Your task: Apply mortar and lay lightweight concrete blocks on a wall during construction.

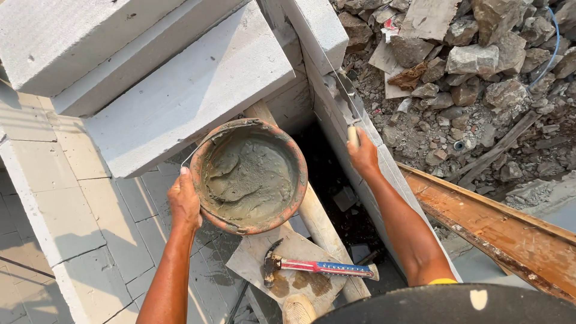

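Left hand (pixel 183 204) clamped on bucket (pixel 249 176) rim, tilting grey mortar (pixel 249 174) up within reach of wall (pixel 336 114); right hand (pixel 363 155) well apart, wrapped round trowel (pixel 347 102) handle, blade laid along wall top, beside taut string line; hammer (pixel 318 266) parked on board (pixel 282 264) below, out of the way but near; rubble (pixel 480 72) heaped beyond wall.

Sunlit pale grey block walls (pixel 180 90) rise in stacked courses over a floor of grey blocks (pixel 78 198), while outside lie heaped broken stones (pixel 480 60), dusty rubble and a worn orange-brown wooden plank (pixel 498 228).
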